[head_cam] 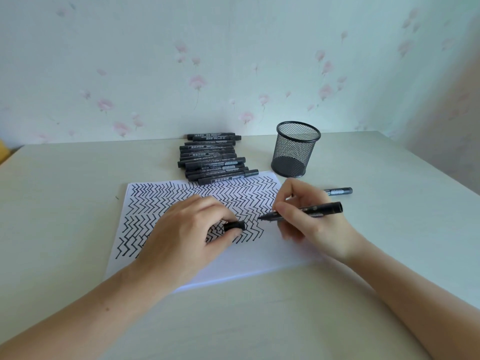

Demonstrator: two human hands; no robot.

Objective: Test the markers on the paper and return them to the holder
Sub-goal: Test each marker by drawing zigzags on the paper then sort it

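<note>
Right now your right hand (309,219) pinches an uncapped marker (306,210), fingers curled round it, tip touching the paper (259,258) on the tabletop (78,203). Your left hand (187,235) rests on the zigzag-covered sheet, its fingers holding the cap (235,226). Beyond the paper lies a pile of markers (213,158); the mesh holder (296,149) stands upright to its right, one more marker (337,191) just behind your right hand.

Table (78,203): paper (249,258), markers (213,159), holder (296,149).
</note>
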